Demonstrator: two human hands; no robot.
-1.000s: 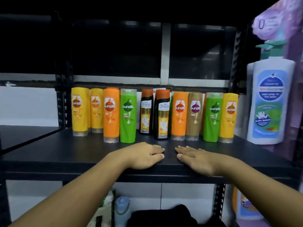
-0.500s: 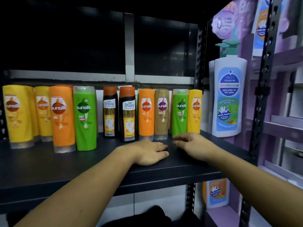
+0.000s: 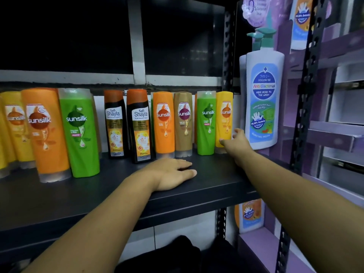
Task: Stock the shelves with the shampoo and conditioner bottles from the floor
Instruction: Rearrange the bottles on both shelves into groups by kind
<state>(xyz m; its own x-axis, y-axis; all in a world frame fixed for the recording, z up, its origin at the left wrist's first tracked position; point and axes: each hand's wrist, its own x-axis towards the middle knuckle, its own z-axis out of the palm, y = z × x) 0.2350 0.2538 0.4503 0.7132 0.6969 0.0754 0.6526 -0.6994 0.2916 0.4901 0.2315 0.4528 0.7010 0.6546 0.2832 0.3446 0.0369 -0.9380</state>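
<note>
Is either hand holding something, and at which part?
The right hand grips the rightmost yellow Sunsilk bottle low on its body; the left hand lies flat on the black shelf.

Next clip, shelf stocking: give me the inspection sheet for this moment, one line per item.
Surface: black shelf, level, dimly lit.
Job's things: row of shampoo bottles upright along the back, running through two black Safi Shayla bottles to the end yellow bottle.
Clutter: white pump wash bottle right of the row.
Fingers: left hand lies flat on the shelf, holding nothing; right hand grips the end yellow bottle low down, thumb in front.
Cables: nothing seen.
Surroundings: purple display rack to the right; dark bundle below the shelf.
</note>
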